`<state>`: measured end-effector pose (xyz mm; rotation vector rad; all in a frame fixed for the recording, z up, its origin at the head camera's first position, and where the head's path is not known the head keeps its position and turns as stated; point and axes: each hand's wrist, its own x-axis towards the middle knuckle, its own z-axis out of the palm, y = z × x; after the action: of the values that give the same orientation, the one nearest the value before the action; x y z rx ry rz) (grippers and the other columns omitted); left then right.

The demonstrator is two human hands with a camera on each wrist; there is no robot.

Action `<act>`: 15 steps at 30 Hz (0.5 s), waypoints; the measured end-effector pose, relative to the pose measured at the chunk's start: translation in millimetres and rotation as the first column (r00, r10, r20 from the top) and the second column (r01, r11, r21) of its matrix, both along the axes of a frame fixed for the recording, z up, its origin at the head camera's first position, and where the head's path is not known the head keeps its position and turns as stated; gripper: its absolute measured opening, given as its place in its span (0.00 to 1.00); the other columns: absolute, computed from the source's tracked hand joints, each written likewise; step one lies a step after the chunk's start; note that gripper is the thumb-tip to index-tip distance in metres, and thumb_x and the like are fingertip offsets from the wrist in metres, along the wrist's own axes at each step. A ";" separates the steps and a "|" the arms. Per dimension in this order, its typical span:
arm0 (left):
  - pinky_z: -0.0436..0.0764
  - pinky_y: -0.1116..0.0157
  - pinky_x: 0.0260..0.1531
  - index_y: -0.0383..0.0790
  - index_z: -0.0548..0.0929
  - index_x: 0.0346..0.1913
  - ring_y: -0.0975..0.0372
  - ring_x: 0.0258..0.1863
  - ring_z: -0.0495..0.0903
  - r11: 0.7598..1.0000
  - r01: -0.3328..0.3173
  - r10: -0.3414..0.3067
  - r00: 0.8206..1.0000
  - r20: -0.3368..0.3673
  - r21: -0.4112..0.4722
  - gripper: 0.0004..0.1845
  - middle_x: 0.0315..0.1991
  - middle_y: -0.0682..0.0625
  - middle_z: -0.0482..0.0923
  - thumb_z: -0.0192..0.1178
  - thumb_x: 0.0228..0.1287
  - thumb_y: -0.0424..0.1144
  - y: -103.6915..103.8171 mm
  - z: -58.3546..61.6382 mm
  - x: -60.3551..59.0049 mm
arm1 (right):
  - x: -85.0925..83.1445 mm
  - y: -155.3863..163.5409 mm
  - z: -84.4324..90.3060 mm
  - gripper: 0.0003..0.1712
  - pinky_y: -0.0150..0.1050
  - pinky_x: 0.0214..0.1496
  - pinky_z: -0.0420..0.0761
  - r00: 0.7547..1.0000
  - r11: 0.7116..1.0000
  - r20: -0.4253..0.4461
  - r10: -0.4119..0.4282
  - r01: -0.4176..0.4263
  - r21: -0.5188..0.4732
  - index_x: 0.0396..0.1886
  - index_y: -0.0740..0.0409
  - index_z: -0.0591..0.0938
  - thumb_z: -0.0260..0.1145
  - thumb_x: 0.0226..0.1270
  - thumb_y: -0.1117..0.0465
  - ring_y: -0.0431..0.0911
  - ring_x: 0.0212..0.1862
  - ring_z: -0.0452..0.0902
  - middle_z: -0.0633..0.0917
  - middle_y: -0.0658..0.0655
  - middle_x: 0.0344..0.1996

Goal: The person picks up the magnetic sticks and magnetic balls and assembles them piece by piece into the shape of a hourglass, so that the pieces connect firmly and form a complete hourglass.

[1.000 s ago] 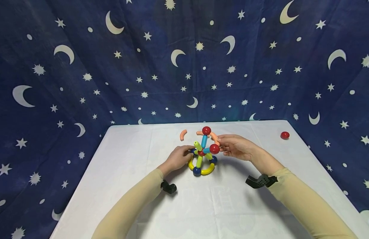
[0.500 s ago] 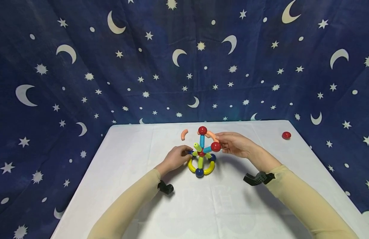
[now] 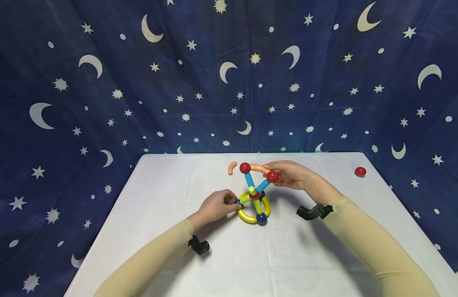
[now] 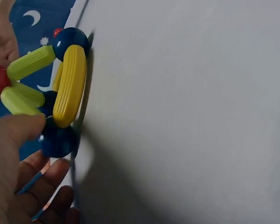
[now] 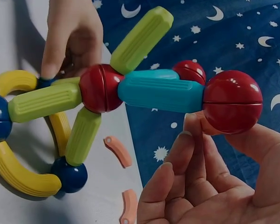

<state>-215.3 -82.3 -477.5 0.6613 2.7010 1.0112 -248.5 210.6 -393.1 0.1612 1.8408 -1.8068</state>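
A white-covered table [image 3: 251, 255] lies before us, backed by a starry blue cloth [image 3: 102, 82]. Our left hand [image 3: 215, 205] pinches a blue ball [image 4: 58, 140] at the toy structure's [image 3: 255, 198] yellow ring. Beyond, our right hand [image 3: 292, 175] curls round a red ball [image 5: 232, 101] capping a teal rod [image 5: 161, 91]. Farther back lies an orange curved piece [image 3: 232, 167].

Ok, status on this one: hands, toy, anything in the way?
Left hand pinches the toy's base. Right hand grips a red ball on its blue rod. Nothing in the way.
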 end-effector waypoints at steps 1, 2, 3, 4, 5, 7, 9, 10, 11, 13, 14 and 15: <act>0.77 0.63 0.36 0.47 0.86 0.47 0.65 0.32 0.77 1.000 0.006 -0.006 1.000 0.002 -0.007 0.14 0.34 0.59 0.81 0.66 0.67 0.51 -0.7 1.7 1.8 | 0.1 0.0 0.2 0.30 0.38 0.48 0.81 1.000 1.000 0.003 -0.006 0.006 -0.001 0.70 0.63 0.71 0.64 0.75 0.53 0.46 0.43 0.82 0.88 0.53 0.43; 0.77 0.63 0.37 0.47 0.86 0.48 0.65 0.34 0.78 1.000 0.004 -0.004 1.000 0.009 -0.011 0.13 0.36 0.59 0.82 0.63 0.69 0.51 -1.3 4.8 3.0 | 0.2 0.1 0.0 0.30 0.38 0.48 0.81 1.000 1.000 0.004 -0.005 0.005 -0.004 0.70 0.63 0.72 0.65 0.75 0.52 0.46 0.43 0.82 0.88 0.53 0.42; 0.78 0.62 0.39 0.48 0.86 0.48 0.64 0.35 0.78 1.000 -0.006 0.006 1.000 0.013 -0.013 0.14 0.37 0.58 0.83 0.59 0.71 0.51 -2.2 7.7 2.8 | 0.3 0.3 -0.1 0.30 0.38 0.47 0.81 1.000 1.000 0.003 -0.001 0.001 -0.007 0.69 0.63 0.72 0.65 0.75 0.52 0.46 0.43 0.82 0.88 0.53 0.43; 0.78 0.61 0.42 0.47 0.87 0.49 0.63 0.37 0.80 1.000 -0.016 0.016 1.000 0.018 -0.001 0.15 0.39 0.58 0.84 0.56 0.73 0.50 -2.8 11.4 1.3 | 0.5 0.5 0.1 0.30 0.38 0.47 0.81 1.000 1.000 0.003 -0.004 0.004 -0.007 0.69 0.62 0.72 0.65 0.75 0.52 0.46 0.43 0.82 0.88 0.53 0.42; 0.79 0.60 0.46 0.46 0.87 0.50 0.62 0.40 0.81 0.999 -0.033 0.032 0.999 0.037 0.028 0.16 0.41 0.56 0.85 0.52 0.74 0.49 -3.4 16.0 -1.0 | 0.6 0.7 0.0 0.30 0.38 0.47 0.81 1.000 1.000 0.003 -0.002 0.002 -0.009 0.69 0.62 0.73 0.66 0.74 0.52 0.46 0.43 0.82 0.88 0.53 0.42; 0.78 0.56 0.52 0.42 0.87 0.52 0.56 0.47 0.82 0.987 -0.082 0.068 0.992 0.111 0.135 0.21 0.44 0.53 0.86 0.47 0.76 0.49 -2.7 27.0 -9.1 | 0.8 1.2 0.1 0.30 0.37 0.46 0.81 1.000 1.000 -0.001 0.004 -0.004 -0.010 0.68 0.62 0.73 0.66 0.74 0.52 0.46 0.43 0.81 0.88 0.53 0.42; 0.76 0.52 0.58 0.39 0.86 0.55 0.49 0.53 0.81 0.951 -0.146 0.084 0.970 0.230 0.271 0.25 0.47 0.48 0.86 0.44 0.78 0.51 0.7 40.7 -20.0 | 0.9 1.3 0.4 0.29 0.38 0.46 0.81 1.000 1.000 -0.003 0.007 -0.007 -0.009 0.68 0.62 0.74 0.65 0.75 0.52 0.46 0.42 0.81 0.88 0.53 0.42; 0.75 0.50 0.59 0.37 0.85 0.57 0.46 0.56 0.80 0.924 -0.179 0.078 0.953 0.292 0.338 0.26 0.48 0.46 0.86 0.43 0.78 0.52 3.4 48.5 -25.3 | 0.8 1.3 0.5 0.28 0.38 0.47 0.81 1.000 1.000 -0.003 0.004 -0.004 -0.006 0.67 0.62 0.74 0.65 0.75 0.52 0.46 0.42 0.82 0.89 0.53 0.42; 0.74 0.48 0.61 0.36 0.84 0.59 0.44 0.58 0.78 0.893 -0.213 0.064 0.932 0.356 0.397 0.28 0.50 0.45 0.86 0.43 0.79 0.53 6.3 55.9 -30.4 | 0.8 1.2 0.5 0.28 0.38 0.48 0.81 1.000 1.000 -0.002 0.005 -0.005 -0.007 0.67 0.62 0.74 0.65 0.75 0.52 0.46 0.42 0.82 0.89 0.53 0.42; 0.73 0.48 0.63 0.35 0.82 0.62 0.42 0.61 0.76 0.851 -0.265 0.037 0.891 0.452 0.453 0.32 0.53 0.44 0.85 0.41 0.80 0.58 13.8 70.5 -39.4 | 0.6 0.3 0.3 0.26 0.38 0.48 0.80 1.000 1.000 0.000 0.003 -0.003 -0.015 0.66 0.62 0.74 0.64 0.75 0.53 0.46 0.43 0.82 0.88 0.54 0.43; 0.72 0.48 0.64 0.36 0.81 0.63 0.43 0.63 0.75 0.843 -0.277 0.021 0.874 0.486 0.461 0.33 0.54 0.44 0.84 0.41 0.80 0.60 17.5 76.5 -43.2 | 0.5 -0.5 0.1 0.26 0.38 0.48 0.80 1.000 1.000 0.000 0.002 -0.002 -0.017 0.66 0.61 0.74 0.64 0.75 0.53 0.47 0.43 0.81 0.88 0.54 0.44; 0.72 0.49 0.64 0.37 0.81 0.64 0.44 0.63 0.76 0.846 -0.275 0.008 0.863 0.505 0.457 0.35 0.55 0.44 0.84 0.40 0.80 0.62 21.3 81.8 -46.3 | 0.3 -1.3 -0.4 0.26 0.38 0.48 0.80 1.000 1.000 0.003 0.000 0.000 -0.023 0.66 0.61 0.75 0.64 0.75 0.53 0.47 0.43 0.81 0.88 0.55 0.44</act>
<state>-261.6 -61.0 -395.7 0.2102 2.0576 1.7115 -248.2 209.3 -393.5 0.1561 1.8174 -1.8256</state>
